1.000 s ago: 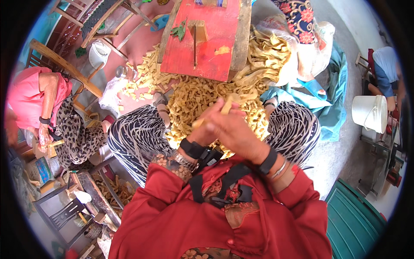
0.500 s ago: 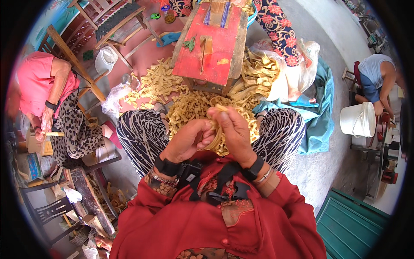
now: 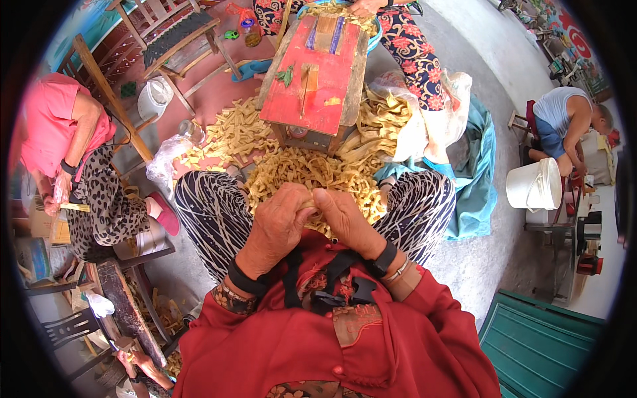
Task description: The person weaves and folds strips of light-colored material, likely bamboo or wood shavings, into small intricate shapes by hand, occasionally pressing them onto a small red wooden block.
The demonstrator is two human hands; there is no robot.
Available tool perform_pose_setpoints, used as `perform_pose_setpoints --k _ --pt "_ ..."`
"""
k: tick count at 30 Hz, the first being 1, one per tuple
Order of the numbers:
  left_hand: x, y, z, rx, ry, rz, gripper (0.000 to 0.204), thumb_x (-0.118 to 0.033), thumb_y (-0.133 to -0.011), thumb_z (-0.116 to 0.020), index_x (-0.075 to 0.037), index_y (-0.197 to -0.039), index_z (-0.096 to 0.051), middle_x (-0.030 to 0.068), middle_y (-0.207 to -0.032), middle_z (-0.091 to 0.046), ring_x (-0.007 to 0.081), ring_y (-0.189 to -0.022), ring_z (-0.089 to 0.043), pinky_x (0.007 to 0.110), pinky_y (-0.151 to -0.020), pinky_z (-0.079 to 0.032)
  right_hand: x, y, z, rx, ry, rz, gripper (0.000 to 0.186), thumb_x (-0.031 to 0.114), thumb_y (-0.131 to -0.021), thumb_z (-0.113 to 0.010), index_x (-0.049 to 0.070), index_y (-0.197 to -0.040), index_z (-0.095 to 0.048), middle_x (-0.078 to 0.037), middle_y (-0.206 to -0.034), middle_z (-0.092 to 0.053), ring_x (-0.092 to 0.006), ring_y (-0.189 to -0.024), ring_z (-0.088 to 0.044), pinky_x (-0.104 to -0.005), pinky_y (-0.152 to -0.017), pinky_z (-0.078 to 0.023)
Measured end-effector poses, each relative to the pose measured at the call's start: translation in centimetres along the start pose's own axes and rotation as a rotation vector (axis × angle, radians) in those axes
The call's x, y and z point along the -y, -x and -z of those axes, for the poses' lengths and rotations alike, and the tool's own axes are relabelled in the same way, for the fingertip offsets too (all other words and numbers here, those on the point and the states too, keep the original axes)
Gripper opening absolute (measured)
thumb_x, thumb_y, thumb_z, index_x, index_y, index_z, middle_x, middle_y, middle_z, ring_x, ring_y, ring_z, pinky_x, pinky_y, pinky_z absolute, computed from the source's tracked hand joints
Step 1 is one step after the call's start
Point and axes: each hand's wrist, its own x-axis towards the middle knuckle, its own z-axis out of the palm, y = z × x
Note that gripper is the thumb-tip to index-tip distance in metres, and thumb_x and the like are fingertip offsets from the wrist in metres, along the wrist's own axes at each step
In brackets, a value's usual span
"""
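Observation:
My left hand (image 3: 282, 219) and my right hand (image 3: 348, 222) meet in front of my chest, thumbs close together and fingers curled. Pinched between them is a pale yellow strip (image 3: 310, 203); most of it is hidden by my fingers. Below and beyond the hands, between my knees, lies a heap of short, twisted yellow pieces (image 3: 292, 169). Long, flat, soft-looking yellow strips (image 3: 381, 126) are piled to the right of it. More short pieces (image 3: 239, 129) are spread over the red floor on the left.
Ahead stands a red-topped wooden bench (image 3: 308, 86) with a slotted block. Another person's patterned legs (image 3: 415, 60) are beyond it. A teal sheet (image 3: 474, 179) lies right, near a white bucket (image 3: 534, 184). People sit left (image 3: 60, 126) and right (image 3: 561, 123). A wooden chair (image 3: 176, 46) stands far left.
My hands have closed together, the left now wrapping over the strip that showed between them. The view has shifted slightly. Another person's hand now shows beyond the bench, with more hands at lower left.

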Motion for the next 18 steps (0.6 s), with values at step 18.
perform_pose_setpoints --k 18 --pt "1.1 0.2 -1.2 0.065 0.631 0.579 0.011 -0.011 -0.091 -0.056 -0.001 -0.093 -0.058 -0.0011 -0.079 -0.059 0.0039 -0.069 -0.052 0.017 -0.061 -0.042 -1.6 0.5 0.9 0.032 -0.045 -0.124 0.025 0.025 -0.097 -0.048 0.003 -0.087 -0.053 0.001 -0.072 -0.050 -0.0071 -0.065 -0.048 -0.0233 -0.057 -0.041"
